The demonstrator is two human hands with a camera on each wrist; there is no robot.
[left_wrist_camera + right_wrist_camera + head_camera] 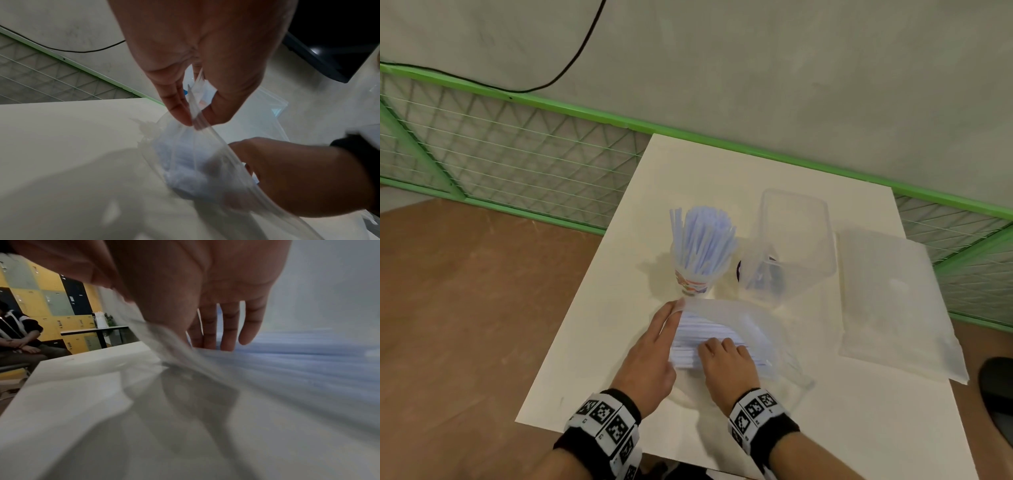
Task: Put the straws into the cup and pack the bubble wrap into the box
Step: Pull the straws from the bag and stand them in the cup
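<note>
A patterned paper cup (693, 282) stands mid-table, packed with pale blue straws (702, 236). More straws (709, 334) lie in a clear plastic bag (753, 322) in front of it. My left hand (678, 306) pinches the bag's open edge between thumb and fingers (180, 112) and lifts it. My right hand (717, 346) reaches inside the bag, its straight fingers (228, 331) resting on the straw bundle (308, 356). A clear plastic box (792, 240) stands open right of the cup. The folded bubble wrap (887, 301) lies flat at the table's right edge.
The white table (592, 359) stands on a brown floor, with a green mesh fence (517, 154) and a grey wall behind it. A dark object (996, 387) sits by the right table edge. A seated person (18, 337) and yellow lockers show in the right wrist view.
</note>
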